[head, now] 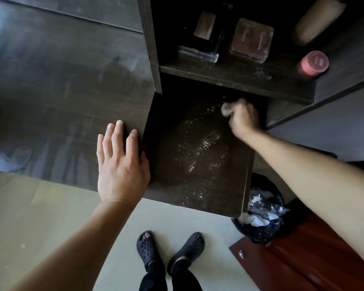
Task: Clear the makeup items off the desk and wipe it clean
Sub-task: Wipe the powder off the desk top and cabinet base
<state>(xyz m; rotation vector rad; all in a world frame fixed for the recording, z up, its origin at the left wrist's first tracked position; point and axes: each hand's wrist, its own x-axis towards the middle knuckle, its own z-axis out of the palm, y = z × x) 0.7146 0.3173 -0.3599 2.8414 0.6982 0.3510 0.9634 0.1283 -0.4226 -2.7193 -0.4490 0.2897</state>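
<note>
Two hands working | desk (61,80): pale speckles (200,148) on its lower right section | shelf (229,80) above desk's back: glass bottles (251,39), pink-capped jar (313,63), seemingly parked clear | bin (267,232) under desk's right corner, handy for waste | left hand (120,162) flat on desk, fingers straight, likely bracing | right hand (243,118) clenched round pale wad (227,109) at speckles' far end, likely mid-wipe
</note>
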